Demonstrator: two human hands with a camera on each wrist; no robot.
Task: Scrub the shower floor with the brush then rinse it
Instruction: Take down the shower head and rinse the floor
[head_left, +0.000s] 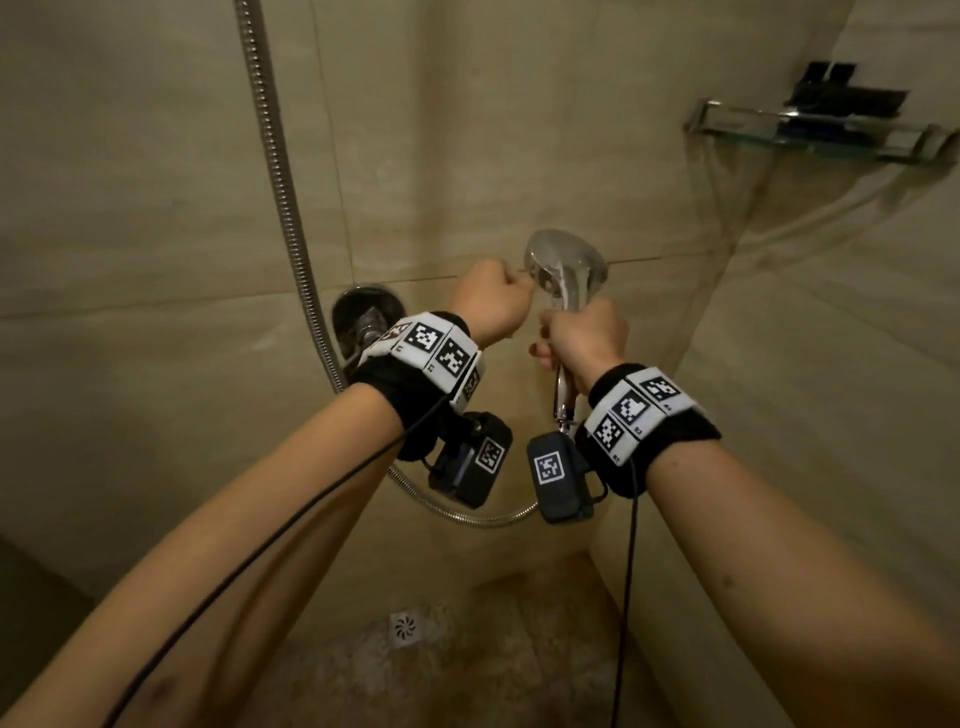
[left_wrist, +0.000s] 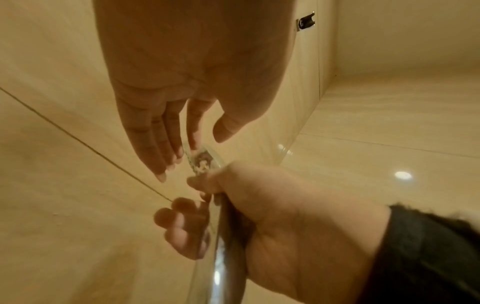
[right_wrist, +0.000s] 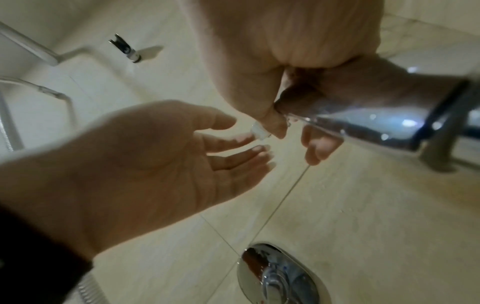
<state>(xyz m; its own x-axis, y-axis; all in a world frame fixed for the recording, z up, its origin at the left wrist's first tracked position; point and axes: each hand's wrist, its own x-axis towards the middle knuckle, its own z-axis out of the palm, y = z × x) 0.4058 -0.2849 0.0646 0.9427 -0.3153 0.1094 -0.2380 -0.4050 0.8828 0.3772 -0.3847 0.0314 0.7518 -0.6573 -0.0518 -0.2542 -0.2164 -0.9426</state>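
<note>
My right hand (head_left: 582, 338) grips the handle of the chrome shower head (head_left: 566, 265) and holds it up in front of the back wall. The round head faces away from me, and no spray is visible. Just left of the head is my left hand (head_left: 488, 301). In the left wrist view that left hand (left_wrist: 192, 152) has straight fingers whose tips touch the rim of the shower head (left_wrist: 202, 162). The wet, brownish shower floor (head_left: 493, 649) lies below. No brush is in view.
The metal hose (head_left: 280, 182) hangs down the wall and loops under my wrists. A chrome mixer valve (head_left: 363, 312) sits on the wall behind my left wrist. A floor drain (head_left: 405, 627) is below it. A glass shelf (head_left: 831, 130) juts from the right wall.
</note>
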